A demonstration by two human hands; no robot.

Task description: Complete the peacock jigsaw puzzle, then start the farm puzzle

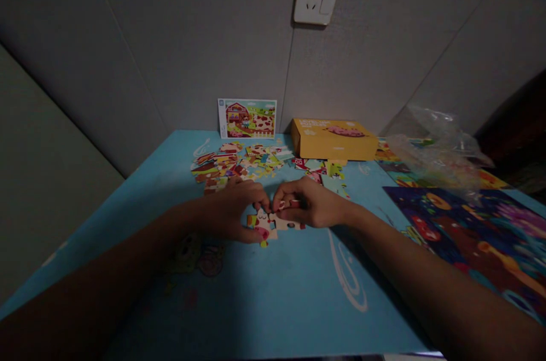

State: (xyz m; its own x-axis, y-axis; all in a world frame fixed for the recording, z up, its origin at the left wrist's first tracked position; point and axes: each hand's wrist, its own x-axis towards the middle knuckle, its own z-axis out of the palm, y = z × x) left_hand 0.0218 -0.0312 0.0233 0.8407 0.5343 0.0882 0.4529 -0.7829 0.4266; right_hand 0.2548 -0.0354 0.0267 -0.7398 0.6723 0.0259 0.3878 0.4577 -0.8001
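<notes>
Centre frame: left hand [232, 208] and right hand [309, 202] each pinch the joined puzzle pieces [273, 222] on the blue table [273, 293]. Only this small cluster looks assembled. Loose pieces [239, 163] heaped above centre, unplaced, below the reference picture [247, 118].

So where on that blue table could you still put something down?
The widest bare stretch of the blue table lies near its front edge, between the two forearms. A second bare strip runs along its left side, beside the grey wall. It is crowded behind the left hand and right hand: loose puzzle pieces, the yellow box, and a finished puzzle at right.
</notes>
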